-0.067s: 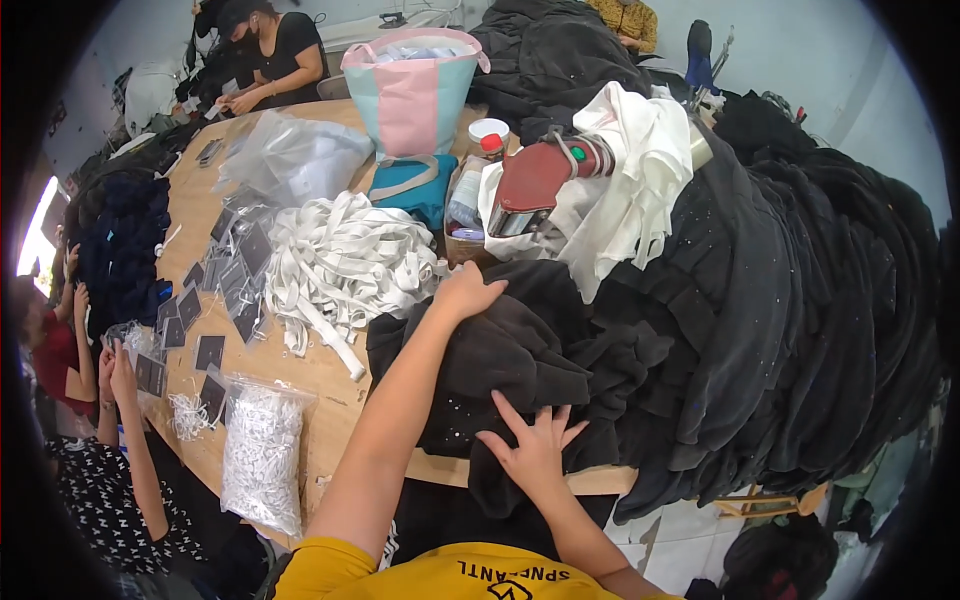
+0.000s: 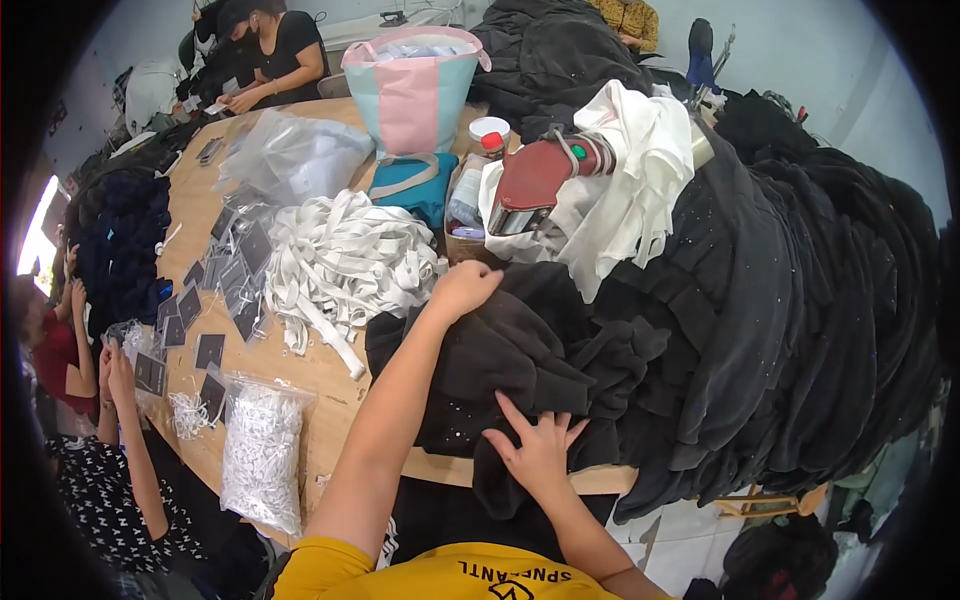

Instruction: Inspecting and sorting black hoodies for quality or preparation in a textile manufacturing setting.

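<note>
A dark charcoal garment (image 2: 500,350) lies rumpled at the table's near edge, with part of it hanging over. My left hand (image 2: 464,291) reaches across to the garment's far side, its fingers closed on the cloth. Flat on the garment's near part rests my right hand (image 2: 537,452), fingers spread. White specks show on the cloth between the two hands. Just left of the garment sits a heap of white tape strips (image 2: 345,250).
A heap of dark garments (image 2: 790,330) fills the right side. Beyond my left hand are a red cutting tool (image 2: 545,185), white cloth (image 2: 640,170) and a pink-and-blue bag (image 2: 410,100). Left are tags (image 2: 210,350) and a bag of white cords (image 2: 262,455). Other people work around the table.
My left hand has shifted slightly left, its fingers drawn closer together. The garment's folds have moved a little; my right hand is slightly lower and further right.
</note>
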Tool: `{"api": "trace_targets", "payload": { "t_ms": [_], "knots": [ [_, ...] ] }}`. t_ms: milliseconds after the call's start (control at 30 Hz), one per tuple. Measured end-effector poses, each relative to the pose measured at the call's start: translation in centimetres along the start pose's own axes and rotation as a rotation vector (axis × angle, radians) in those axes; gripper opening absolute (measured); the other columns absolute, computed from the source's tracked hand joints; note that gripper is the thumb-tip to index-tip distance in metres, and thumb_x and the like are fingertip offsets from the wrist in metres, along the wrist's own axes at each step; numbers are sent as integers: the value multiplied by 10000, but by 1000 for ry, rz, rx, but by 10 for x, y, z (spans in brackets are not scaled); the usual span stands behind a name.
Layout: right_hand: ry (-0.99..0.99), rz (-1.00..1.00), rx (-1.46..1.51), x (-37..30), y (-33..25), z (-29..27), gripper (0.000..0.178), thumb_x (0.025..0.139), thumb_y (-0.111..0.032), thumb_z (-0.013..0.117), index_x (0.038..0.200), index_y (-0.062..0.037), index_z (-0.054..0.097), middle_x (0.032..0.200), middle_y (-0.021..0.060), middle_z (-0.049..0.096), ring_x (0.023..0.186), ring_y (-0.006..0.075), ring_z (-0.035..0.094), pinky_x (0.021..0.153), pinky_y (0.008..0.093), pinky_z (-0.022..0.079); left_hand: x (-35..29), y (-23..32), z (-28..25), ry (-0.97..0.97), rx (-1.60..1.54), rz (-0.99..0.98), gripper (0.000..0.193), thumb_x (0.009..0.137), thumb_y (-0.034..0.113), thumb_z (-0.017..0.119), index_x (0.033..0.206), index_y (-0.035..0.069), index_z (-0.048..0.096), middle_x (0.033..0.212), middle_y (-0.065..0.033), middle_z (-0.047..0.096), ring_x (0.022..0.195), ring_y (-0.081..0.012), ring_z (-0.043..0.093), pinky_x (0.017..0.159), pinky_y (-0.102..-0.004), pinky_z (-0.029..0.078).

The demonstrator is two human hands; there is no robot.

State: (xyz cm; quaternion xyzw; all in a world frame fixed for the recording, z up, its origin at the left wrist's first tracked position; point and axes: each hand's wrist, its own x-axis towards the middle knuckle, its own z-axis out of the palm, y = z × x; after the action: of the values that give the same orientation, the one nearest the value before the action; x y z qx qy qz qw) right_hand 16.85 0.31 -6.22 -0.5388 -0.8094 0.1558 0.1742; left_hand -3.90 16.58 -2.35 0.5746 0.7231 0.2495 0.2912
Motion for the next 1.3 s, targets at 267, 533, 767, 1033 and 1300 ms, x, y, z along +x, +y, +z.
{"api": "trace_targets", "payload": {
  "t_ms": [267, 533, 767, 1033, 1300],
  "knots": [
    [230, -198, 103, 22, 77, 27, 331, 832, -268, 627, 1088, -57, 636, 1026, 133, 658, 925, 316, 629, 798, 362, 484, -186, 75, 22, -82, 15, 962, 96, 788, 250, 621, 729, 179, 594, 987, 16, 547, 983, -161, 511, 891, -420, 282],
    [136, 435, 1147, -29, 113, -19, 273, 931, -195, 542, 1098, 17, 586, 1060, 85, 632, 975, 192, 600, 857, 296, 454, -191, 23, 94, 153, 346, 883, 183, 772, 310, 664, 855, 195, 548, 1377, 40, 467, 1234, -139, 425, 1082, -461, 26],
    [61, 651, 1612, -89, 80, -23, 746, 941, -395, 515, 1466, -232, 11, 1463, 91, 208, 1265, 249, 366, 959, 476, 393, -208, 14, 123, 219, 598, 937, 298, 866, 327, 526, 1049, 107, 608, 1422, -36, 426, 1333, -140, 348, 1083, -545, -83],
    [476, 812, 1694, -8, 16, 12, 979, 791, 7, 678, 1458, -186, -12, 1401, 112, 289, 1253, 238, 359, 1045, 387, 325, -231, 6, 87, 9, 498, 697, 540, 787, 295, 642, 1280, 108, 527, 1368, -31, 476, 1310, -136, 384, 1015, -673, 43],
    [78, 769, 2183, 4, 32, -2, 501, 861, -116, 569, 1317, 14, 408, 1309, 166, 495, 1182, 320, 502, 1024, 439, 402, -148, -19, -28, 397, -511, 317, 215, 947, 153, 506, 1083, 26, 613, 1049, -92, 646, 953, -167, 598, 828, -286, 450]
  ]
}}
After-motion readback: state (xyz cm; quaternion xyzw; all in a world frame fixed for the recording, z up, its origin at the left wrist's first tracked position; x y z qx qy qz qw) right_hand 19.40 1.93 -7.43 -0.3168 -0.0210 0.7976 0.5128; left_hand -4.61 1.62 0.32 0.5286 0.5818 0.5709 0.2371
